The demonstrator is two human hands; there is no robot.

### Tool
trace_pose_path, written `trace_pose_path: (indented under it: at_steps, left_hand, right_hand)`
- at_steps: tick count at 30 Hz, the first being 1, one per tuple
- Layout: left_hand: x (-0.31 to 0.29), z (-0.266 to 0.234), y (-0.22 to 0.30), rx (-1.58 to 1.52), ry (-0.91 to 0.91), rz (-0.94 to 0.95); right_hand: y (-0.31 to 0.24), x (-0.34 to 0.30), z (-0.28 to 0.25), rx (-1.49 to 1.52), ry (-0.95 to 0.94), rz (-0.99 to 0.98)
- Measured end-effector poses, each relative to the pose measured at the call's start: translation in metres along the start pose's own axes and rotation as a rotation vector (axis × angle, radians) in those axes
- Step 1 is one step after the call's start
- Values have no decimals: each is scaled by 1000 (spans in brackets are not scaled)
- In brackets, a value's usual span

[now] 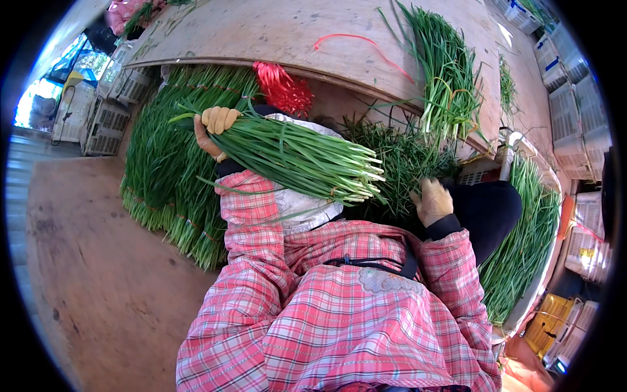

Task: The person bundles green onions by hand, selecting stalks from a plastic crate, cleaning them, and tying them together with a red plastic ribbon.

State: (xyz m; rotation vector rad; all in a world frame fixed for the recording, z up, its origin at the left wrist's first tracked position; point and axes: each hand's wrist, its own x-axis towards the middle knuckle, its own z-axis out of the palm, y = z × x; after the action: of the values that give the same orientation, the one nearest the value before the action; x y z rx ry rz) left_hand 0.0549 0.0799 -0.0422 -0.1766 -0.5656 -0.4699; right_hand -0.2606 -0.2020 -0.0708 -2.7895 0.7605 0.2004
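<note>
Left hand [215, 127] in a yellow glove, shut tight around a bunch of green onions [300, 160]. Fingers curled over the green leafy end, white root ends pointing off to the right. Bunch held flat and a bit slanted, just below the near edge of the wooden worktop [274, 29]. Left arm in a pink checked sleeve [251, 222], bent up at the elbow, hand raised in front of the body.

Right hand [432, 201], also in a yellow glove, half open with fingers bent down, touching a heap of loose green onions [398, 163] under the worktop's near edge. Cannot tell if anything is pinched in it. Right arm stretched forward, wrist dipping down.

A big stack of tied green onions [170, 170] on the left, lying by the near left corner of the worktop. A red bundle of ties [284, 88] hanging at the near edge. More green onions [444, 72] lying on the worktop near its right side, and a red string [353, 40] on top.
</note>
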Motion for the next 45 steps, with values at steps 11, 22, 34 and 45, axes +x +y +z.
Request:
trace_pose_path:
  at_steps: [11, 22, 34, 45]
  left_hand:
    - [6, -2, -1, 303, 52, 9]
    - [0, -12, 5, 188, -137, 4]
    - [1, -15, 0, 133, -189, 35]
    - [12, -6, -21, 177, -108, -37]
  right_hand:
    - [-136, -2, -31, 260, 204, -707]
    - [-108, -4, -27, 349, 18, -760]
    - [-53, 20, -40, 344, 354, -560]
    - [-172, 73, -35, 918, 598, -676]
